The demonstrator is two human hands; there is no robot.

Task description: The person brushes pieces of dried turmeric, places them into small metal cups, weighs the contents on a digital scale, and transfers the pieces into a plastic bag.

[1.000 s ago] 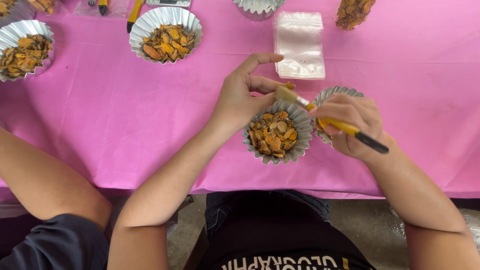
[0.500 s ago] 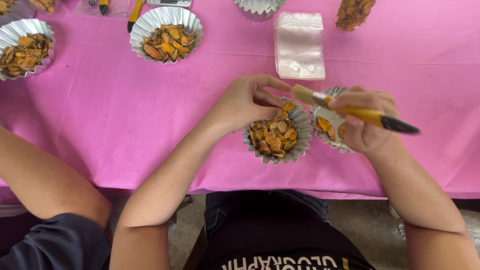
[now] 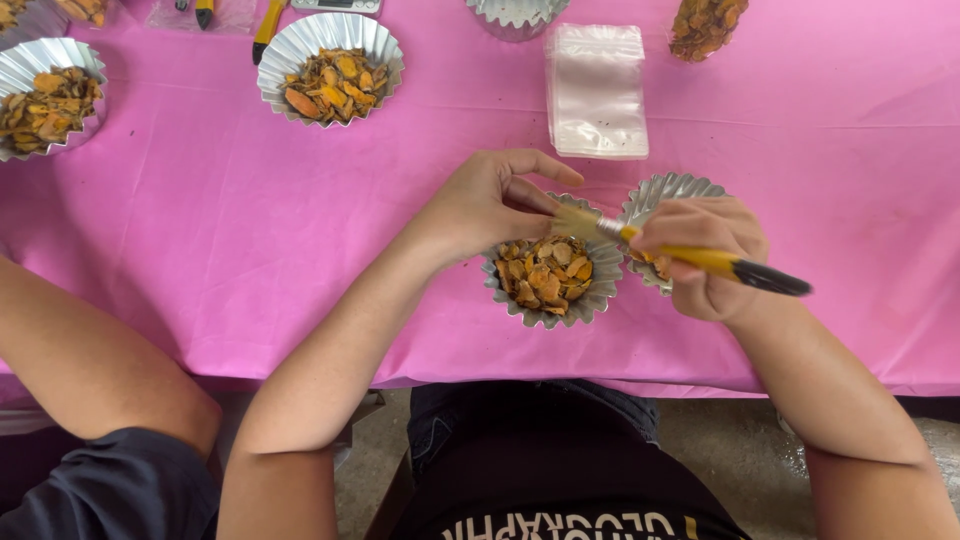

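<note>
Left fingers: I saw my left hand (image 3: 487, 203) pinching a small orange slice against the brush tip, thumb and fingers closed narrow on it; the slice itself was mostly hidden, so I gave it no mark.
Right fingers: my right hand (image 3: 703, 256) was curled tight around the yellow handle of a paintbrush (image 3: 690, 255), black end pointing out to the right, bristles meeting the left fingertips.
Below the hands: a fluted foil cup (image 3: 548, 274) of dried orange slices sat directly under the brush tip, near the table's front edge.
Beside it: a second foil cup (image 3: 672, 190) stood touching the first on its right, partly covered by my right hand.
Surface: both cups rested on a pink tablecloth (image 3: 250, 230).
Further out: a stack of clear plastic pouches (image 3: 596, 90) lay beyond the hands; a third filled foil cup (image 3: 331, 68) stood well apart, up left.
Edge of view: another person's forearm (image 3: 90, 360) lay at lower left, near a fourth filled cup (image 3: 47, 95).
</note>
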